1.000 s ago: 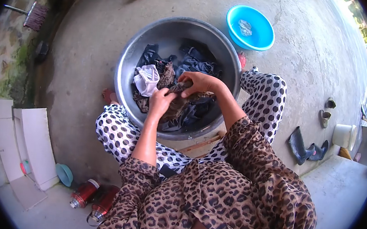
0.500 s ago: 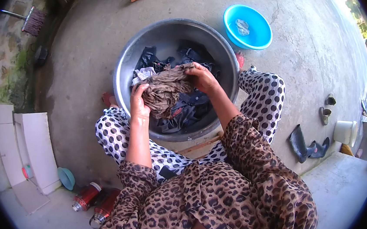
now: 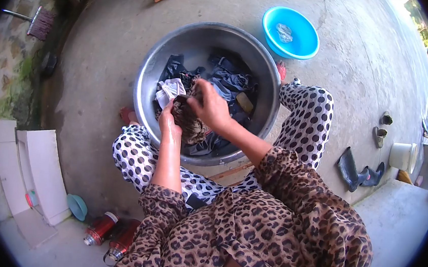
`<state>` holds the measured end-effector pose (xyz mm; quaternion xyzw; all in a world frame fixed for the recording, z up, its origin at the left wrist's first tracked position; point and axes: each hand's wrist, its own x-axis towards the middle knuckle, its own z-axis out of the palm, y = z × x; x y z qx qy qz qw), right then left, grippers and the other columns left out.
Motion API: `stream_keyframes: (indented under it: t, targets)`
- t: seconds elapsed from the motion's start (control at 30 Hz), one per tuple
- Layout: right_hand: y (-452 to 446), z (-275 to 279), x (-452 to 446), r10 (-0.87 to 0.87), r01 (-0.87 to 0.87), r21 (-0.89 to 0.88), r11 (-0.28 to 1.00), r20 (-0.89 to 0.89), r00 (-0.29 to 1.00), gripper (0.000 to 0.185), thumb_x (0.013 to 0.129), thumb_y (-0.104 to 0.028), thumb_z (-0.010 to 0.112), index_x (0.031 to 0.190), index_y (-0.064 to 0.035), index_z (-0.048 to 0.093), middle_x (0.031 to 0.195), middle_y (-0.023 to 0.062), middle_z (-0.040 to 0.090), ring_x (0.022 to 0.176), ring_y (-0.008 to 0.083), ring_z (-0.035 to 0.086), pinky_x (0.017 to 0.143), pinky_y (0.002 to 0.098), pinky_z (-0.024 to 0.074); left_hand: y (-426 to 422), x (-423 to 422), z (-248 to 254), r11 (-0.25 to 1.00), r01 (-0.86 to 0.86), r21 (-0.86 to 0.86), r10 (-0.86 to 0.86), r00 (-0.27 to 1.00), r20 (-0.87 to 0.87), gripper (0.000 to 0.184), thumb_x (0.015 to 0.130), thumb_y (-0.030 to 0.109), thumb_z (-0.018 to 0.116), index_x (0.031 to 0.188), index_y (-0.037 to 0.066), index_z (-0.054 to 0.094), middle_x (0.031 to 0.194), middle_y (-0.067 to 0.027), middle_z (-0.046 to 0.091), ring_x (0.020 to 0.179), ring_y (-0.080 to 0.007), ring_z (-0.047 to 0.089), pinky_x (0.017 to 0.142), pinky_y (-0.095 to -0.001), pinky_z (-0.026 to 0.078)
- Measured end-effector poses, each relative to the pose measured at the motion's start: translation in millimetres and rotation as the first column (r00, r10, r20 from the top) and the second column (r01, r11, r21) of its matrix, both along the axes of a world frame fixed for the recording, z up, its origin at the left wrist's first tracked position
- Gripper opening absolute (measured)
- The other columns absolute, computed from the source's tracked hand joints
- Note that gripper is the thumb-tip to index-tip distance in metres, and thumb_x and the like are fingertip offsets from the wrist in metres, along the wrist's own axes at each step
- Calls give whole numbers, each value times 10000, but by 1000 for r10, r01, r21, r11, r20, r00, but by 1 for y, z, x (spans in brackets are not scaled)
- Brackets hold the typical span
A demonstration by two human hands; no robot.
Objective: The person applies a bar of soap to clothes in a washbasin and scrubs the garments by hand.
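Head view, left hand (image 3: 169, 121): gripping brown cloth (image 3: 190, 124) near mid-frame.
Right hand (image 3: 210, 106): half-curled over brown cloth; grip indeterminable.
Metal basin (image 3: 272, 95): below both hands, white garment (image 3: 171, 90) inside.
Blue basin (image 3: 299, 34): upper right of centre.

1. Washtub (image 3: 191, 40): on the floor (image 3: 104, 47), between the person's knees (image 3: 305, 108); clothes (image 3: 226, 78) inside.
2. Basin (image 3: 302, 38): beyond the washtub, to its right.
3. Boots (image 3: 349, 171): right, just before the bucket (image 3: 401, 156).
4. Flasks (image 3: 100, 229): left, nearer the person than the washtub.
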<state>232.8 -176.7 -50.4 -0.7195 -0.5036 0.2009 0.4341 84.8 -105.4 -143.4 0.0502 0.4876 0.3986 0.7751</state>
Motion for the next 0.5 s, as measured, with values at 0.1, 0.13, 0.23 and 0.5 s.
stream_keyframes:
  t: [0.1, 0.13, 0.23, 0.5]
  targets:
    - [-18, 28, -28, 302, -303, -9, 953, 111, 947, 426, 766, -235, 707, 1121, -74, 536, 981, 151, 587, 903, 346, 625, 711, 428, 536, -3, -25, -36, 901, 188, 392, -309, 911, 273, 334, 1008, 267, 417, 1144, 38, 618, 1061, -82, 649, 999, -229, 641, 919, -391, 505]
    - [-26, 32, -40, 370, -374, -8, 927, 170, 913, 432, 749, -229, 697, 1117, -72, 533, 945, 154, 571, 898, 350, 616, 692, 433, 542, -12, -19, -29, 920, 172, 353, -290, 902, 318, 326, 1012, 288, 405, 1105, 50, 607, 1017, -70, 626, 973, -219, 624, 904, -381, 495]
    - [-31, 13, -55, 337, -346, 7, 938, 208, 918, 213, 765, -238, 679, 910, -98, 610, 899, 151, 585, 834, 346, 632, 649, 442, 541, -38, 0, -11, 973, 130, 189, -195, 901, 388, 324, 1013, 364, 397, 924, 105, 568, 865, -39, 580, 824, -186, 591, 783, -360, 487]
    - [-2, -61, 1, 18, 13, -414, 910, 71, 997, 272, 884, -318, 569, 848, -90, 713, 760, 193, 676, 755, 384, 665, 705, 465, 528, -62, 49, 6, 996, 72, -51, -75, 995, -69, 218, 921, 204, 613, 998, 9, 669, 921, -55, 664, 883, -178, 650, 817, -294, 509]
